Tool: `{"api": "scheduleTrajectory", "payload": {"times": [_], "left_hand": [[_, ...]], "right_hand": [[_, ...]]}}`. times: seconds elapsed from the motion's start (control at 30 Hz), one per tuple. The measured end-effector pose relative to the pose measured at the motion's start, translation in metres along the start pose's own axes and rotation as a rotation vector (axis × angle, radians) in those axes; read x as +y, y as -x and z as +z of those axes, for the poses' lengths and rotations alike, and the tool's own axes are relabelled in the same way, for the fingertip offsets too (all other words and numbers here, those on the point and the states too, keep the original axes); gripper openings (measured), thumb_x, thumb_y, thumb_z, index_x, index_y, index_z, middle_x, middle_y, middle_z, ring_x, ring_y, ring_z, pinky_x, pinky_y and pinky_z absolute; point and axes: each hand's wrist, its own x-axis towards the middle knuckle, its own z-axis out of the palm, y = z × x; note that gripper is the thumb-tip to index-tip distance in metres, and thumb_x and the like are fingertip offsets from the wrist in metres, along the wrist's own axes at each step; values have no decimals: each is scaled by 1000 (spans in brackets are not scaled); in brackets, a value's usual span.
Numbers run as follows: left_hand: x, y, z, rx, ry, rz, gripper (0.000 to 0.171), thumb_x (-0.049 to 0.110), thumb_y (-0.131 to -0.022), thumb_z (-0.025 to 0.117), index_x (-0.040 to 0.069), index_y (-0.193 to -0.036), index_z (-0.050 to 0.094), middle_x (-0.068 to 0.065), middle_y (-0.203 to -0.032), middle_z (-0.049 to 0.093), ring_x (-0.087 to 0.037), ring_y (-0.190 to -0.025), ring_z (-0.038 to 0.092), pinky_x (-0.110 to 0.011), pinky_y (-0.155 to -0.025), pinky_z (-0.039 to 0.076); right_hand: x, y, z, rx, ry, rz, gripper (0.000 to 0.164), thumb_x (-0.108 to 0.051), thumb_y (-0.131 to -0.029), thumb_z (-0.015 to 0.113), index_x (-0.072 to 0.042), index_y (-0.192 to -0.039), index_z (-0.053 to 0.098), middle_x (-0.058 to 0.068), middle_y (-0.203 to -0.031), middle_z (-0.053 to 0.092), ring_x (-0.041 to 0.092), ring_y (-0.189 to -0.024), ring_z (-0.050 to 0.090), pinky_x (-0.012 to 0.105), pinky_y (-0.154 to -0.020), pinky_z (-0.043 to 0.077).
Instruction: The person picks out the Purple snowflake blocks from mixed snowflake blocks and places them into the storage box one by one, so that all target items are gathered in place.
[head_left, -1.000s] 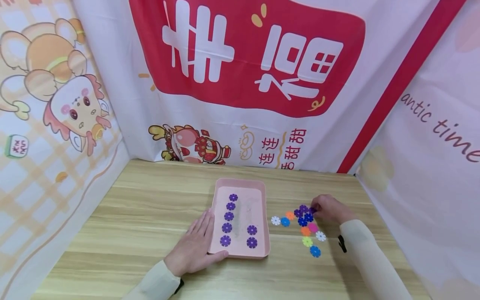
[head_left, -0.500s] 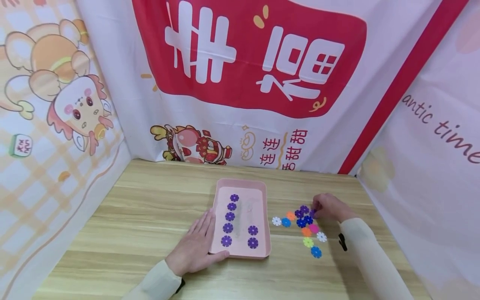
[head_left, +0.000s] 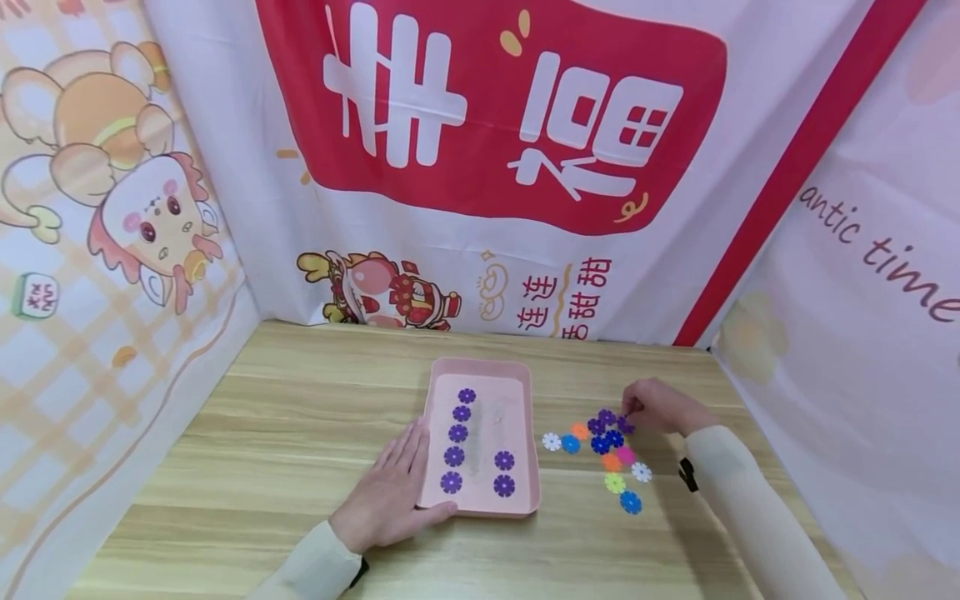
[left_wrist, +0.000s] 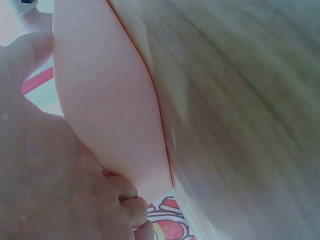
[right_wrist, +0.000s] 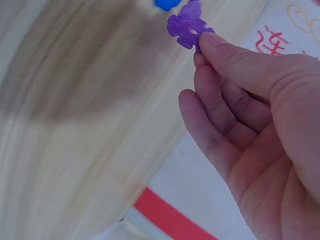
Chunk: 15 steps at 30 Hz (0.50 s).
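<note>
On the right side of the table, my right hand [head_left: 662, 406] pinches a purple snowflake disc [right_wrist: 186, 31] between thumb and index finger. That disc is held at the edge of a cluster with other purple discs [head_left: 606, 417] and dark blue discs [head_left: 601, 444]. My left hand [head_left: 384, 490] rests against a pink tray [head_left: 535, 467], its straight fingers along the left wall and its thumb at the near rim. Inside the tray, purple discs [head_left: 457, 433] form a column at left, and two more purple discs [head_left: 504, 485] lie at the lower right.
Loose discs lie right of the tray: white [head_left: 551, 442], light blue [head_left: 571, 444], orange [head_left: 612, 462], pink [head_left: 626, 455], yellow-green [head_left: 614, 482] and another light blue disc [head_left: 631, 502]. A printed cloth [head_left: 495, 275] hangs behind the wooden table [head_left: 300, 400].
The purple disc in my right hand has turned to show more of its face. The dark blue discs beside it have shifted slightly left. My left hand and the tray stay put.
</note>
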Motion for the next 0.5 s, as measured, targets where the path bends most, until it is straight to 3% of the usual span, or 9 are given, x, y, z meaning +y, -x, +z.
{"api": "scheduleTrajectory", "payload": {"times": [0.27,0.5], "left_hand": [[0,-1,-3,-2,3,4,114,77,-97,52,-7,-166,15,-25,-176,7,-41,-165,13,-57,-134,20],[-1,2,-1,0,-12,18,116,79,-96,49,-8,-165,16,-27,-176,8,-43,-165,13,-58,-133,21]], "right_hand": [[-33,-10,-15,-20,18,-60,3,-8,-100,72,-6,-100,74,0,-91,73,11,-80,60,32,-78,60],[-73,-20,-17,-53,25,-122,7,-12,-102,70,-14,-97,73,5,-92,74,9,-75,60,26,-74,58]]}}
